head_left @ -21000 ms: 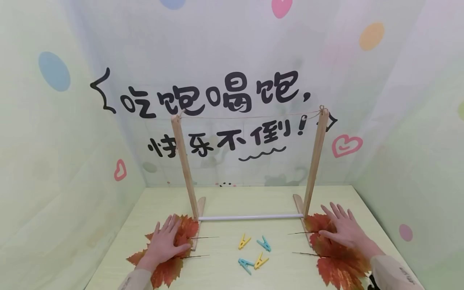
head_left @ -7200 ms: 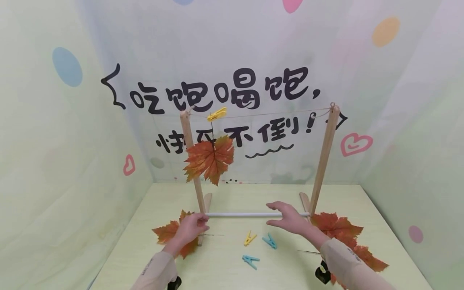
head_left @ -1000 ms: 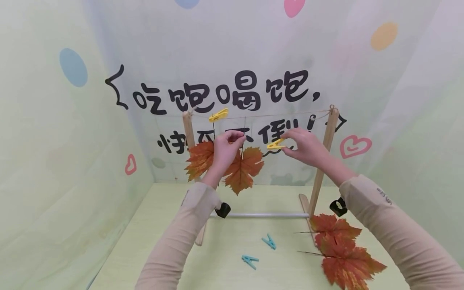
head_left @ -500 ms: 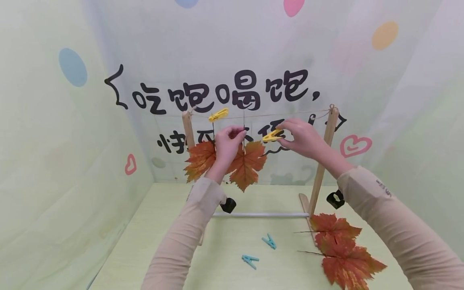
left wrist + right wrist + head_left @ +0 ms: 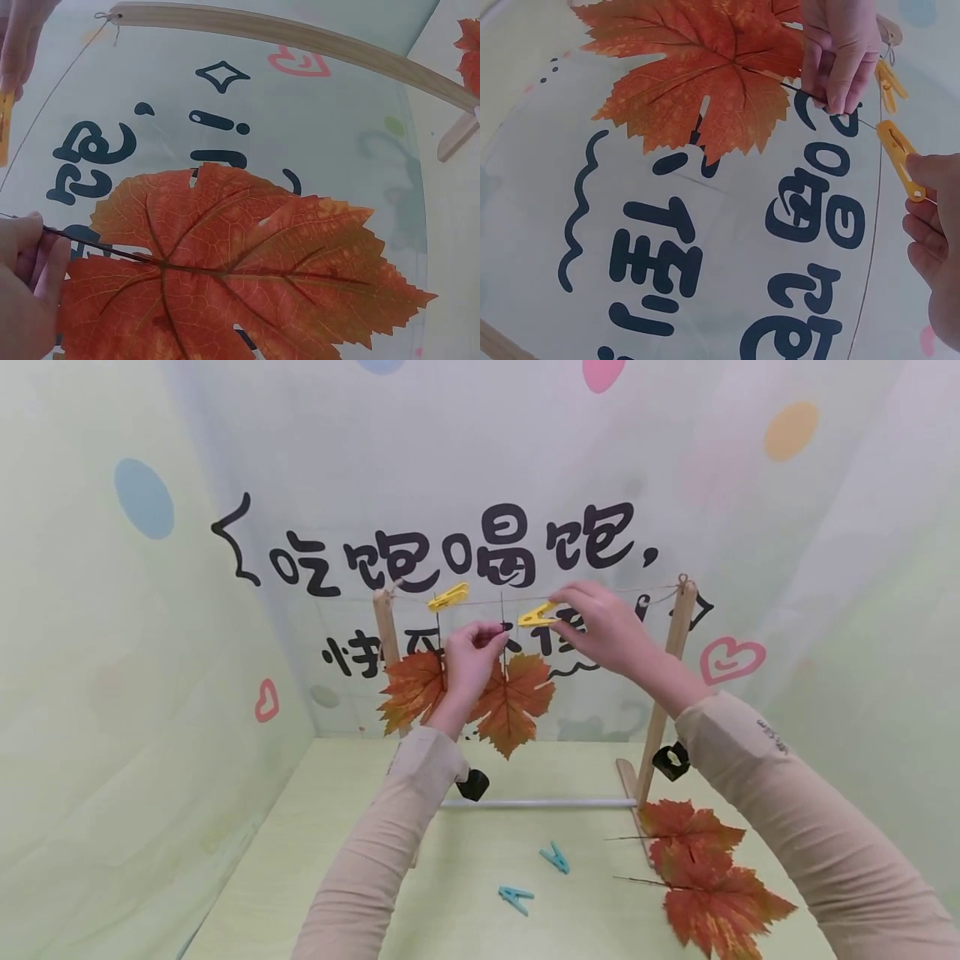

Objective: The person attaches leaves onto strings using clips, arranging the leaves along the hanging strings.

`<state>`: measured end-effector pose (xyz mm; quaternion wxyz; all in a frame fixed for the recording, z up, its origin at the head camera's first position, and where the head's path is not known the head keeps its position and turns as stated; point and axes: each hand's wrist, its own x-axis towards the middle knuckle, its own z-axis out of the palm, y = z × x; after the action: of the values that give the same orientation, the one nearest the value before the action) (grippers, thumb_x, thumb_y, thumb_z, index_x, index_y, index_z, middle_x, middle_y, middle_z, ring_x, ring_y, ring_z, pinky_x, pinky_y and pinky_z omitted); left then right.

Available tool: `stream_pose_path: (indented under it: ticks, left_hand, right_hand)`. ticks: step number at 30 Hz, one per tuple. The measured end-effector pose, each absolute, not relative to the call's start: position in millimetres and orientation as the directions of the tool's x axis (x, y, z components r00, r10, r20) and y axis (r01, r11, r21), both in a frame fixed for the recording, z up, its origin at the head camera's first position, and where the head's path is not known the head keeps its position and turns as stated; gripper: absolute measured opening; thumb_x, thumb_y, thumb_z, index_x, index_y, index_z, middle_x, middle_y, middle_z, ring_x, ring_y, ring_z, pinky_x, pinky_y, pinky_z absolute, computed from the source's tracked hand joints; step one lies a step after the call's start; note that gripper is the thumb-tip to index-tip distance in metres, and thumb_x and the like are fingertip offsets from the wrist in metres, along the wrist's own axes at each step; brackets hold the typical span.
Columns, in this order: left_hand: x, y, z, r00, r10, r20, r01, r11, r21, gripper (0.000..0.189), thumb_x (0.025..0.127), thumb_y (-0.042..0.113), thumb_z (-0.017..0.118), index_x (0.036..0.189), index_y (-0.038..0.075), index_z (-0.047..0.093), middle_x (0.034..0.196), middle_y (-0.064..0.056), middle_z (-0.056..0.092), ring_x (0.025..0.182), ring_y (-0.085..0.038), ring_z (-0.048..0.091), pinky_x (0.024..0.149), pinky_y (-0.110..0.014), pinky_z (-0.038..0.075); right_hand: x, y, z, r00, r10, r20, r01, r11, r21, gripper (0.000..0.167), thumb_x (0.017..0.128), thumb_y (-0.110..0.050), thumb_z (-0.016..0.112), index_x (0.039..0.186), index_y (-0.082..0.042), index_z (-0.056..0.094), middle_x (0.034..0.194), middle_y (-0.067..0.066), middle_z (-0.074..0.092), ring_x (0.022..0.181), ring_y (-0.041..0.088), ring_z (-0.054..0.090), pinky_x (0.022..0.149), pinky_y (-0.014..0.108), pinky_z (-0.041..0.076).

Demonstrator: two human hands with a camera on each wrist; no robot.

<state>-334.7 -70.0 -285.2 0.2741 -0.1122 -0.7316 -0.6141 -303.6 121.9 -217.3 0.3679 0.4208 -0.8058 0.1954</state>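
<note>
My left hand [image 5: 474, 662] pinches the dark stem of an orange-red artificial maple leaf [image 5: 516, 706], its tip reaching up to the string [image 5: 615, 591]. In the left wrist view the same leaf [image 5: 225, 262] hangs spread below the fingers. My right hand [image 5: 603, 625] pinches a yellow clothespin [image 5: 537, 616] by its handle ends. The right wrist view has this clothespin [image 5: 900, 157] with its nose right at the string and stem tip. Another yellow clothespin [image 5: 448, 597] grips the string on the left, with a second maple leaf [image 5: 411, 685] hanging under it, partly hidden by my left hand.
Two blue clothespins [image 5: 555, 857] lie on the table [image 5: 450, 910]. Two more maple leaves [image 5: 720, 906] lie at the right by the frame's foot. The string spans two wooden posts [image 5: 678, 618], joined low down by a white rod [image 5: 540, 803].
Over the last second, my right hand has moved left and up with the yellow clothespin, towards the stem. My left hand has lifted its leaf slightly. Earlier, the first leaf was hung.
</note>
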Motion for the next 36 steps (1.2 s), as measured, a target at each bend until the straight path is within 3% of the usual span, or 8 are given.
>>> stream_pose_path:
  ticks: [5,16,26,36]
  left_hand:
    - [-335,-69,-287,-0.827,-0.185,0.530,0.493,0.213,0.844,0.015,0.080,0.008,0.068,0.090,-0.003,0.068,0.086,-0.014,0.067,0.069,-0.013,0.058,0.059,-0.016,0.047]
    - [-336,-68,-289,-0.832,-0.196,0.520,0.481,0.213,0.850,0.016,0.081,0.007,0.067,0.092,-0.005,0.067,0.084,-0.014,0.066,0.069,-0.014,0.058,0.059,-0.017,0.048]
    - [-337,-67,-288,-0.833,-0.190,0.520,0.480,0.219,0.849,0.015,0.082,0.009,0.067,0.091,-0.002,0.068,0.085,-0.013,0.066,0.071,-0.015,0.058,0.060,-0.016,0.047]
    - [-336,-68,-287,-0.836,-0.189,0.515,0.474,0.224,0.852,0.013,0.082,0.009,0.067,0.091,0.000,0.068,0.086,-0.012,0.066,0.072,-0.015,0.058,0.062,-0.018,0.048]
  right_hand:
    - [-305,114,-212,-0.401,-0.498,0.769,-0.802,0.596,-0.033,0.028,0.077,-0.005,0.071,0.102,0.004,0.062,0.100,0.016,0.063,0.096,0.029,0.056,0.084,0.038,0.046]
    - [-306,102,-202,-0.442,-0.435,0.785,-0.768,0.636,-0.079,0.024,0.076,-0.004,0.071,0.098,0.004,0.065,0.093,0.015,0.064,0.085,0.026,0.058,0.073,0.035,0.048]
    - [-311,103,-202,-0.402,-0.430,0.808,-0.770,0.636,-0.045,0.020,0.073,-0.003,0.073,0.090,0.004,0.068,0.082,0.015,0.066,0.072,0.025,0.058,0.063,0.032,0.047]
    - [-317,99,-201,-0.458,-0.420,0.783,-0.730,0.680,-0.062,0.017,0.076,-0.004,0.071,0.091,0.004,0.069,0.083,0.014,0.067,0.073,0.026,0.059,0.065,0.034,0.049]
